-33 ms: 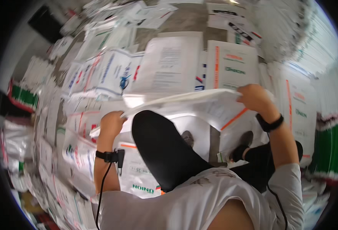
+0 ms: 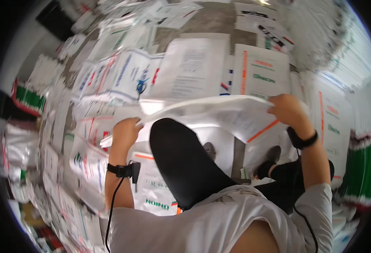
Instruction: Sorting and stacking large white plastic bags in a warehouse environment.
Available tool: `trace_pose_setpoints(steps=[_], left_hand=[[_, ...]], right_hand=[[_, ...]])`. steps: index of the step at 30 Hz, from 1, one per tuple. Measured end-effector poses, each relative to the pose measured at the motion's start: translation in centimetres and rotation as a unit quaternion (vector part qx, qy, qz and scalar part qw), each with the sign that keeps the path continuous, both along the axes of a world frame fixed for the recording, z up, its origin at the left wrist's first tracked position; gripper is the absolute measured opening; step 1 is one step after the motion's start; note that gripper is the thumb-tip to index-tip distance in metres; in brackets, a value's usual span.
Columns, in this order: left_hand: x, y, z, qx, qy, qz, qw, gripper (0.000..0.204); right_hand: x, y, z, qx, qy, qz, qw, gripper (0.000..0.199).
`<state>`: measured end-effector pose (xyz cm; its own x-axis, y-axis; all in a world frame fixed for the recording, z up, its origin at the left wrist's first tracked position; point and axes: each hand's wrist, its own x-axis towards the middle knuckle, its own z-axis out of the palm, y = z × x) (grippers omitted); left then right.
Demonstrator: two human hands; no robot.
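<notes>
A white flat sack [image 2: 236, 114] with an orange stripe stretches across in front of my raised knee, its far edge bowed. My left hand [image 2: 125, 130] is closed on its left end. At the right end my right hand [image 2: 288, 110] grips the edge near the orange stripe, fingers bent around it. Part of the sack's near side is hidden behind my knee. Beyond it lie a white sack with faint grey print [image 2: 198, 63] and another with an orange stripe and green lettering [image 2: 261, 71].
Flat white sacks cover much of the floor. A sack with a blue picture [image 2: 128, 74] lies at far left. Tall white stacks [image 2: 316, 33] rise at far right, and green bundles [image 2: 362, 164] stand at right. Below my left wrist lies a green-lettered sack [image 2: 151, 185].
The view has shifted slightly, so most things sit a little farther right. Both hands keep their hold on the white sack.
</notes>
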<state>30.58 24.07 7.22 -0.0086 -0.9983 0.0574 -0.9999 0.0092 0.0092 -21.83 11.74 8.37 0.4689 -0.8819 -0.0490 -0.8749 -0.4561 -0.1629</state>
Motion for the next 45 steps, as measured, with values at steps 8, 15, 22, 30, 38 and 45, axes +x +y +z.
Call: trace_pose_setpoints(steps=[8, 15, 22, 30, 38, 45], left_hand=[[0.5, 2.2, -1.0, 0.054, 0.060, 0.091, 0.993, 0.028], [7.1, 4.5, -2.0, 0.014, 0.061, 0.113, 0.992, 0.034], [9.4, 5.9, -3.2, 0.039, 0.080, 0.164, 0.982, 0.037], [8.0, 5.5, -2.8, 0.052, 0.101, 0.188, 0.976, 0.039], [6.9, 5.0, -2.5, 0.039, 0.031, 0.147, 0.988, 0.039], [1.7, 2.3, -2.7, 0.031, 0.108, 0.050, 0.992, 0.028]], right_hand=[[0.9, 1.2, 0.1, 0.065, 0.012, -0.026, 0.997, 0.034], [-0.5, 1.0, -0.4, 0.066, 0.000, -0.003, 0.998, 0.036], [0.2, 0.9, -1.0, -0.022, 0.089, 0.060, 0.994, 0.028], [-4.5, 4.8, 0.8, -0.117, 0.045, -0.008, 0.992, 0.032], [-7.0, 5.9, -5.7, 0.073, -0.609, -0.165, 0.772, 0.074], [-7.3, 5.1, -8.0, 0.209, -0.540, -0.135, 0.804, 0.048]])
